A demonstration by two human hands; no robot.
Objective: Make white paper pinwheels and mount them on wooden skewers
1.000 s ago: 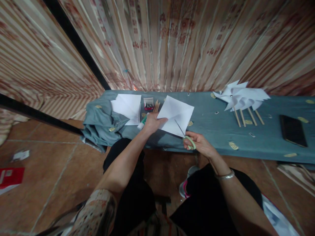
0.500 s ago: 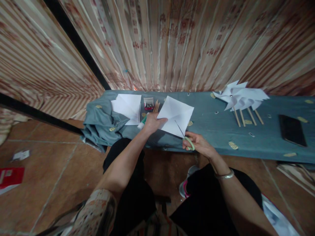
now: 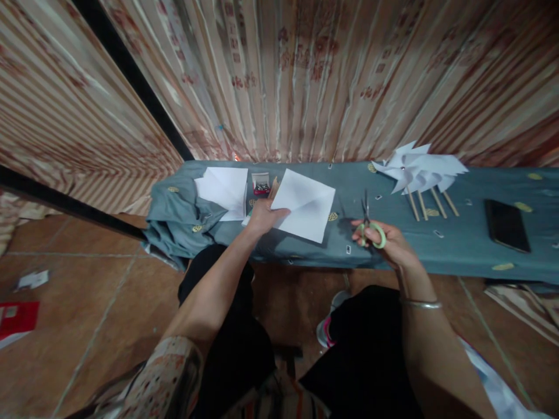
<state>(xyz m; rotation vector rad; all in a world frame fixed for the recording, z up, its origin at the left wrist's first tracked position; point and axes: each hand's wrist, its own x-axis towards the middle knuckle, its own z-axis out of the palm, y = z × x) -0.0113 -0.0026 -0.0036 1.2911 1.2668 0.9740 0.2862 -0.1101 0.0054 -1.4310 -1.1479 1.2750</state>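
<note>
1. The cloth-covered worktop (image 3: pixel 458 250) passes below the white sheet (image 3: pixel 305 206), which is my landmark.
2. The paper pinwheels (image 3: pixel 430 166), with four wooden handles visible, lie well to the right of the sheet.
3. The sheet itself is turned like a diamond and is held over the worktop.
4. A pile of white paper (image 3: pixel 227 189) is to the left of the sheet.
5. A dark phone (image 3: pixel 506 226) lies far to the right of the sheet.
6. The left grip (image 3: pixel 262 217) is closed on the sheet's left corner, thumb on top.
7. The right grip (image 3: pixel 384 237), right of the sheet, is curled around the green handles of the scissors (image 3: pixel 366 206).
8. An open small box (image 3: pixel 261 187) is near the sheet's left side.
</note>
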